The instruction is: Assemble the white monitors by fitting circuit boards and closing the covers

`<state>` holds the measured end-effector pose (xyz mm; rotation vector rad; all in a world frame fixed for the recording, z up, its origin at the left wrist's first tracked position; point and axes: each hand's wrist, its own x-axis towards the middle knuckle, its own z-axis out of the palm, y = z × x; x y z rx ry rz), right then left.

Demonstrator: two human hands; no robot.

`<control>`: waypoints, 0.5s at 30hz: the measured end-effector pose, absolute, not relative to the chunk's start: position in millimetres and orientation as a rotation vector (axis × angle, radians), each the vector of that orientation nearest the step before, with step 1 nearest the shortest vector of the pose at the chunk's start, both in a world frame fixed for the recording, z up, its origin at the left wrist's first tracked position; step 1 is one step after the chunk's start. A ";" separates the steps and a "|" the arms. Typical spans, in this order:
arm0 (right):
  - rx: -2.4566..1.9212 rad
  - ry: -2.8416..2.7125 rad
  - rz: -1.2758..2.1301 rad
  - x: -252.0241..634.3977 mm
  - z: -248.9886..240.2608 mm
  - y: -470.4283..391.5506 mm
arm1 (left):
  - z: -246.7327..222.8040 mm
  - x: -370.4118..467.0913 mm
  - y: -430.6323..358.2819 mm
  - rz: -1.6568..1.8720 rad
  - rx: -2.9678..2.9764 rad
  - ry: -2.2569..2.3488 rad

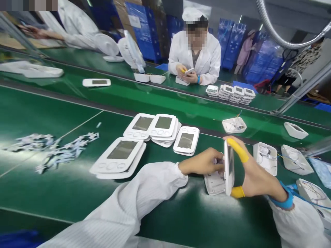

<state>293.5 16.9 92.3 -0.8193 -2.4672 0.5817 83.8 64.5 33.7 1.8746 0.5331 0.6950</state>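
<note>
My right hand (254,175), with yellow finger cots and a blue wrist strap, grips a white front panel (228,167) with a dark screen. The panel stands on edge, nearly upright, its face turned to the right. Behind it a white housing (214,184) lies open side up on the green bench. My left hand (203,162) reaches over this housing, its fingers curled and pinched at the panel's back. Whatever those fingertips hold is partly hidden by the panel and cannot be made out.
Several white screen panels (121,151) lie stacked left of my hands, beyond them a pile of small pale parts (64,150). Wired housings (265,158) stand on the right. A green conveyor (181,110) runs across. A co-worker (195,51) sits opposite, near stacked units (236,93).
</note>
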 end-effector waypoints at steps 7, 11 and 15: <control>-0.951 -2.625 0.599 290.8 76.5 30.3 | 16.8 56.3 79.5 0.723 1.831 0.489; -0.992 -2.733 0.564 282.1 71.2 31.7 | 2.5 57.3 78.7 0.846 1.771 0.584; -1.009 -2.772 0.504 276.7 68.4 29.8 | -0.4 54.8 73.6 0.977 1.723 0.709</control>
